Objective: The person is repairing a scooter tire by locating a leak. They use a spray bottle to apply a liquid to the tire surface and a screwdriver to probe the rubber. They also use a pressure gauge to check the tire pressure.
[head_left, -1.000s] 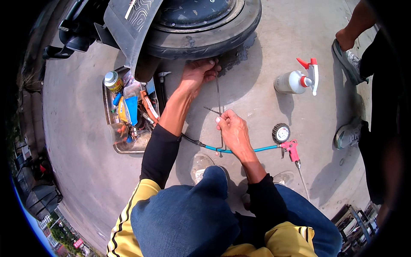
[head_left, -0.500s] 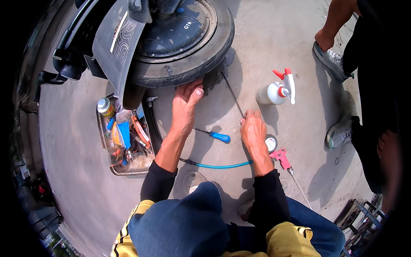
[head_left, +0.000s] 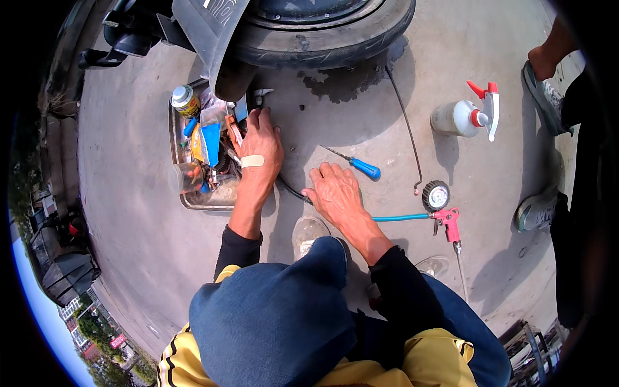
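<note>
My left hand (head_left: pixel 258 149), with a plaster on its back, reaches into a metal tray (head_left: pixel 193 201) of tools beside the tyre (head_left: pixel 335 39). Its fingertips lie among the tools, so I cannot tell whether they grip anything. My right hand (head_left: pixel 335 192) rests palm down on the concrete with fingers spread, lying over the spot where a black hose (head_left: pixel 290 188) joins a blue hose (head_left: pixel 396 218). A blue-handled awl (head_left: pixel 361 168) lies just beyond my right fingers. The blue hose leads right to a pink inflator gun (head_left: pixel 449 220) with a round gauge (head_left: pixel 436 195).
A white spray bottle (head_left: pixel 459 117) with a red trigger stands at the right. A thin black cord (head_left: pixel 406 122) runs from the tyre toward the gauge. Another person's feet in shoes (head_left: pixel 540 87) stand at the right edge. A spray can (head_left: pixel 185 100) sits in the tray.
My left hand has left the tyre and moved down-left into the tray. My right hand has shifted left, away from the gauge, onto the hose. The awl stays on the ground.
</note>
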A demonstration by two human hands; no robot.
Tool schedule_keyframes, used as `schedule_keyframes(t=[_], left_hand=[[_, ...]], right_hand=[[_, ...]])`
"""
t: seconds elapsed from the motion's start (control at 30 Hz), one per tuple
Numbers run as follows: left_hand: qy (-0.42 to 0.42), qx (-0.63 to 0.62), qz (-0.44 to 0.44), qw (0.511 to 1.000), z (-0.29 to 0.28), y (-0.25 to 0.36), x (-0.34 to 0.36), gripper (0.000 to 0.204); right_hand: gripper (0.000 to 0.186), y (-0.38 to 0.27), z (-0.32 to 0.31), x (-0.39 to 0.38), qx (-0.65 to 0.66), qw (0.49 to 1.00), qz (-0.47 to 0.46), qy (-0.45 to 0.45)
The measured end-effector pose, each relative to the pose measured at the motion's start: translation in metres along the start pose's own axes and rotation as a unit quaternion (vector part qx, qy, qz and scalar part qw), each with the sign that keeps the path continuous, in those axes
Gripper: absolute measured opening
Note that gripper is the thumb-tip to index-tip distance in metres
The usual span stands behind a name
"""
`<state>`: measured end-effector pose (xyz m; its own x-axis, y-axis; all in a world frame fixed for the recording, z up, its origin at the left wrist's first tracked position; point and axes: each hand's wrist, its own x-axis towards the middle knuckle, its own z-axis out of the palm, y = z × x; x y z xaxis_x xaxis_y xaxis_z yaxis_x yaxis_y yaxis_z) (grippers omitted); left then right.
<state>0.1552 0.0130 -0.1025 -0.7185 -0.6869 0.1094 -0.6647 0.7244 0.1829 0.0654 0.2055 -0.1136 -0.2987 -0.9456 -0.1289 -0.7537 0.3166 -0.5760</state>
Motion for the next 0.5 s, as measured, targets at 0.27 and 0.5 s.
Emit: schedule_keyframes(t=[0.27,0.5], left_hand=[[-0.059,0.117,-0.011,0.991,0.041,-0.019,0.063,0.063],[0.007,0.117,0.11,0.987,0.039,-0.009,0.069,0.019]], right_hand=[[0.036,-0.007,0.02,-0.006,0.0,1.0,-0.019,-0.014],[0.05,-0.002,-0.023,0.022,0.206,0.974,0.092,0.006]])
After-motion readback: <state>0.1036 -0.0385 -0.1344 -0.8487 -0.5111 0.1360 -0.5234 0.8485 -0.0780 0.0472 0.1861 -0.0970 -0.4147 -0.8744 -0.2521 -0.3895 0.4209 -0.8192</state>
